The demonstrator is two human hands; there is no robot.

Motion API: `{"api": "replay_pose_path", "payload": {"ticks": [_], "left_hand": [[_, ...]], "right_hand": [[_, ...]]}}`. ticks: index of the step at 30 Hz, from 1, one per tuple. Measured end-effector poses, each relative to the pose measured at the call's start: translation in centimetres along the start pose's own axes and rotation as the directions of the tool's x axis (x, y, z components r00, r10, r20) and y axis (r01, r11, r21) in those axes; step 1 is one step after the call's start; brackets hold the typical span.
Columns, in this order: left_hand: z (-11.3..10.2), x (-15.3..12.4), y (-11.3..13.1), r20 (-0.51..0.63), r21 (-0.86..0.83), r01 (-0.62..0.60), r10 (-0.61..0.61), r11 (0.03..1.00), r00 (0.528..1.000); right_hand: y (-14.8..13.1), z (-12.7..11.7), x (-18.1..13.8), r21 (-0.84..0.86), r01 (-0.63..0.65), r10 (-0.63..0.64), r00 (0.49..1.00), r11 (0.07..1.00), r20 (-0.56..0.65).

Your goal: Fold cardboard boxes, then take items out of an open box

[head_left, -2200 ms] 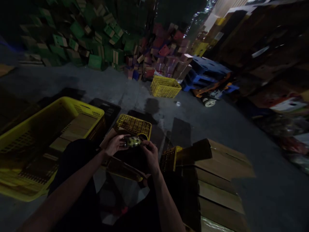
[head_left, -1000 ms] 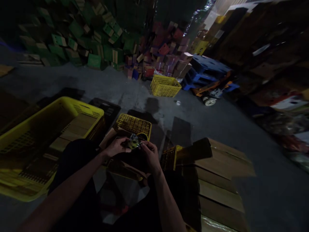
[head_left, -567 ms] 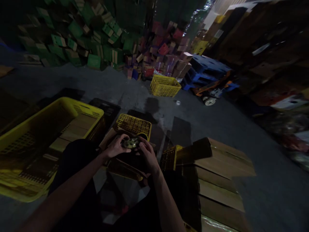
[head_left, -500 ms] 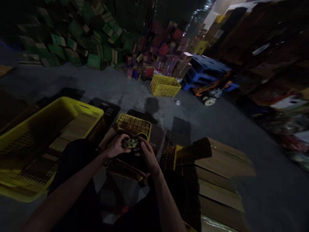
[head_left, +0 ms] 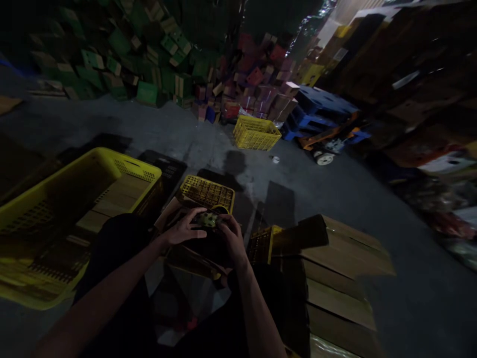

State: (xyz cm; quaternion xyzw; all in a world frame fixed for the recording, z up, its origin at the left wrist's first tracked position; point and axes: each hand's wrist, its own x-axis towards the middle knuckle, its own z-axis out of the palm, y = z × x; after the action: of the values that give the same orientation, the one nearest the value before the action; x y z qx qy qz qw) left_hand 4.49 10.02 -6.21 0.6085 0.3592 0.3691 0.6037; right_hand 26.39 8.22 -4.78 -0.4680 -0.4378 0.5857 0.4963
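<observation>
A small oblong item (head_left: 207,219), pale yellow-green with dark patches, sits between my hands above a cardboard-lined crate. Its kind is too dim to make out. My right hand (head_left: 231,235) pinches its right end. On the other side my left hand (head_left: 183,230) has its thumb and fingers spread apart; the fingertips reach the item's upper left edge, and the thumb is below, clear of it. Just beyond stands the yellow plastic crate (head_left: 206,190) with a grid pattern. Shadow hides what lies under my hands.
On the left a large yellow crate (head_left: 146,171) holds cardboard boxes (head_left: 122,191). To the right are flat cartons (head_left: 345,288) and a smaller yellow crate (head_left: 261,243). Farther off are another yellow crate (head_left: 256,133), blue pallets (head_left: 322,102), a pallet jack (head_left: 328,144) and heaped boxes (head_left: 147,93).
My left thumb and fingers have opened away from the patterned item, which they gripped before. The item stays in my right hand, shifted slightly right. The view has barely moved.
</observation>
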Motion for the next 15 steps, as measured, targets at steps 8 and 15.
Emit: {"api": "replay_pose_path", "payload": {"ticks": [8,15], "left_hand": [[-0.54,0.39,-0.99,-0.072,-0.422,0.220,-0.274,0.880,0.959],[-0.91,0.04,-0.45,-0.105,-0.376,0.189,-0.244,0.907,0.964]], "right_hand": [[-0.62,0.07,-0.22,-0.032,0.045,-0.044,0.999,0.998,0.021],[-0.04,-0.15,-0.02,-0.023,0.054,-0.052,0.997,0.998,0.048]]}}
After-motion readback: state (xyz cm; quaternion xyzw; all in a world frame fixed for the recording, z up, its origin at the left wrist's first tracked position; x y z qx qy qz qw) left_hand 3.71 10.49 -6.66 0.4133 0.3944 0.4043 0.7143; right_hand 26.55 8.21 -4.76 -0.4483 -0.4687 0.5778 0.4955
